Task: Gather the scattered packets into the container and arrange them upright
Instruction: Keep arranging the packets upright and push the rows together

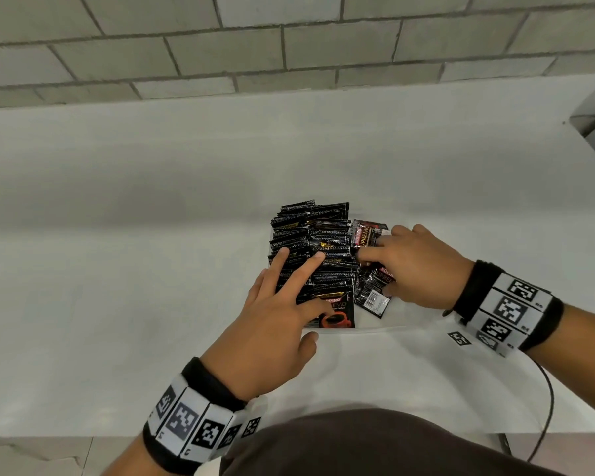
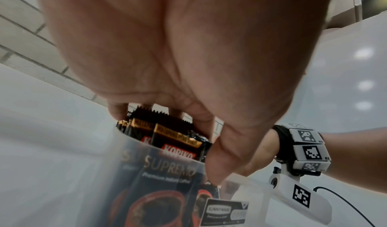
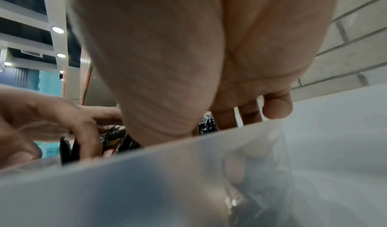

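Tabletop: the white surface you work on. It carries the container, and you can see no packet lying loose on it outside the container.

Container: one translucent plastic bin, near you and slightly right of centre. The left wrist view shows its frosted wall with a printed label low on it.

Upright packets: two dense rows of black sachets standing on edge and filling the left part of the bin. They are too tightly packed for you to count, though they number dozens. The nearest one faces you with its coffee-cup print.

Loose packets: at least two, one with a barcode face and one red-topped. They lie flat or tilted in the right part of the bin, not yet upright.

Left hand: your fingers are extended and spread, with the tips resting on the tops of the standing rows to steady them. This hand grips nothing.

Right hand: it reaches into the right part of the bin, and its curled fingers appear to pinch the loose packets.

Progress: gathering looks complete, and most packets stand. Judged from this, only the last few on the right remain for you to stand up.
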Action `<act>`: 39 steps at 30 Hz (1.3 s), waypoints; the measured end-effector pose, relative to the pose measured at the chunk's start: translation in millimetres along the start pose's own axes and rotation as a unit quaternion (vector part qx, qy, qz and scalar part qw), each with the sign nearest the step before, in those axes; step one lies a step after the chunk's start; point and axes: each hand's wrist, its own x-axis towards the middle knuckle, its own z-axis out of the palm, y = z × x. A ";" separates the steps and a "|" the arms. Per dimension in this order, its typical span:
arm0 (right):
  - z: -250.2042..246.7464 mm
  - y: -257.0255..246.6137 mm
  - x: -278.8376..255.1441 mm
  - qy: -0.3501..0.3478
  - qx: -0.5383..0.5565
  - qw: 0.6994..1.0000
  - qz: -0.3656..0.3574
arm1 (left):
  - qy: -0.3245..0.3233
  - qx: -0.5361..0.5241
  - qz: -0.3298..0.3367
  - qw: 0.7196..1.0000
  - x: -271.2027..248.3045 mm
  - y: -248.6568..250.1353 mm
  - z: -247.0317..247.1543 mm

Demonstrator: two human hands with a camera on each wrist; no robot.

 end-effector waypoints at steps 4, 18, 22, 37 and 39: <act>-2.9 1.7 -2.8 0.014 -0.020 1.000 0.004 | 0.002 -0.002 0.000 1.000 1.5 -0.8 0.5; -29.4 23.5 -22.8 0.126 0.238 0.962 0.036 | -0.005 -0.001 -0.001 1.000 1.3 -0.7 -1.3; -49.0 17.9 -41.0 0.153 0.361 0.920 0.021 | -0.003 0.000 0.000 1.000 1.6 -0.7 -0.6; -26.9 -21.0 -34.6 0.166 0.399 0.901 -0.020 | -0.003 -0.012 -0.014 1.000 -0.3 -0.1 -4.1; -29.1 -17.7 -34.2 0.193 0.412 0.890 -0.024 | 0.001 -0.019 -0.018 1.000 -0.3 -0.1 -4.6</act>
